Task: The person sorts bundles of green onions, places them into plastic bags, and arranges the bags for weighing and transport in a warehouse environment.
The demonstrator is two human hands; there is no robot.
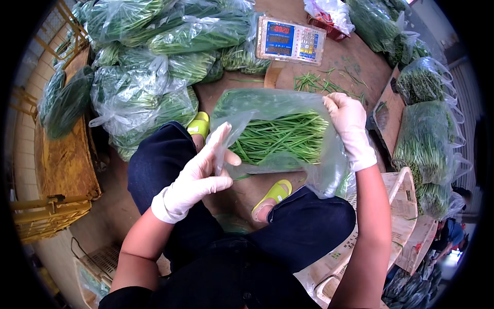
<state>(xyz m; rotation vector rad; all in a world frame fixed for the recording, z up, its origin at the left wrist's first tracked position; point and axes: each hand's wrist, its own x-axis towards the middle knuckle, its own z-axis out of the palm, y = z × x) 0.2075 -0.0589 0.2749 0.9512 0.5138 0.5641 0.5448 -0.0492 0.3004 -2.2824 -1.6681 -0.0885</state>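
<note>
A clear plastic bag [254, 98] lies before me, with a bundle of long green leafy stalks [281, 135] showing at its opening. Their pale cut ends point right. My right hand [345, 116], in a white glove, grips the bag's film at the upper right corner. At the bag's left side is my left hand [200, 170], also gloved, with thumb and fingers spread. Loose film lies against its fingers and partly covers them. The bag's lower right part hangs by my right knee.
A digital scale display [290, 40] stands beyond the bag, near loose stalks [308, 82] on the floor. Filled bags [154, 77] are piled left; more bags [424, 135] line the right. A rusty yellow cart [63, 166] stands left. Plastic crates [399, 201] sit right.
</note>
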